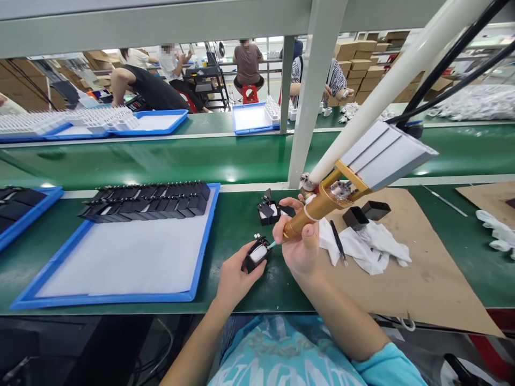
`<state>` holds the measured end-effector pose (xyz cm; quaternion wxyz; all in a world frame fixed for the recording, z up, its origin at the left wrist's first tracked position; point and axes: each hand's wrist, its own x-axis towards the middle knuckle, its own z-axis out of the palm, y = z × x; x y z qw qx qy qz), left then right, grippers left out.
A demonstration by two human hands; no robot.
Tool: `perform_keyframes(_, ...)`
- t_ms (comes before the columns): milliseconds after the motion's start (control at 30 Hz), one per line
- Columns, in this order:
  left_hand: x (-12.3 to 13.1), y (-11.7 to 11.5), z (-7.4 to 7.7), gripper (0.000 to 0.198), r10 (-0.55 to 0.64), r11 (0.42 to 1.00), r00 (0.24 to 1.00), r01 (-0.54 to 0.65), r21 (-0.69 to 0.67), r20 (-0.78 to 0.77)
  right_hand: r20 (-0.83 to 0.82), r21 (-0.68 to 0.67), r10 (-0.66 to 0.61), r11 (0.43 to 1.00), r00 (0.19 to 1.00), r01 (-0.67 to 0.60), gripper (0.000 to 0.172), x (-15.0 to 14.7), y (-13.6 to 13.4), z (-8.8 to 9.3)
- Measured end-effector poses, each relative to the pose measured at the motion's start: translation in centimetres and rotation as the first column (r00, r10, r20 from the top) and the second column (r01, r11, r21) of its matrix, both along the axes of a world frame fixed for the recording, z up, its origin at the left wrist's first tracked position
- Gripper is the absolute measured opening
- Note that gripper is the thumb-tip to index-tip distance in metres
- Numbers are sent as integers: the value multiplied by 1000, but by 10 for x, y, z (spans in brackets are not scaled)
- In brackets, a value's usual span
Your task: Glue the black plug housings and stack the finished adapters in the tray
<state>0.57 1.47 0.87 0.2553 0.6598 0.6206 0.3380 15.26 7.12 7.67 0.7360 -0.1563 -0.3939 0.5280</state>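
Observation:
My left hand (237,273) grips a small black box (256,254) with a white part and thin wires inside, just above the green table. My right hand (300,244) is wrapped round a gold-coloured dispensing tool (314,212), whose pale blue nozzle (272,245) reaches the edge of the box. Beyond my hands, more black boxes (269,210) with white parts stand close together. On the left, a blue-rimmed tray (197,268) holds rows of black boxes (161,201).
Brown cardboard (418,257) at the right bears white cloths (370,249), black tweezers (338,242) and open black cases (356,218). A white pole (386,91) slants down to the tool. Behind the green conveyor (181,161), several people sit or lean.

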Motion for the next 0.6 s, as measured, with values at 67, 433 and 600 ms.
perform_keyframes(67,1,1,-3,41,11,1000,1000,-12,-18,-10,-10,4,8,1000,1000,-8,38,-2,0,0)
perform_keyframes(433,21,4,-2,39,-13,997,979,-3,81,204,-12,-54,72,996,997,-73,37,-19,-9,9)
perform_keyframes(600,22,6,-5,39,-24,994,984,5,105,176,-34,-34,94,995,995,-96,35,-18,-10,9)
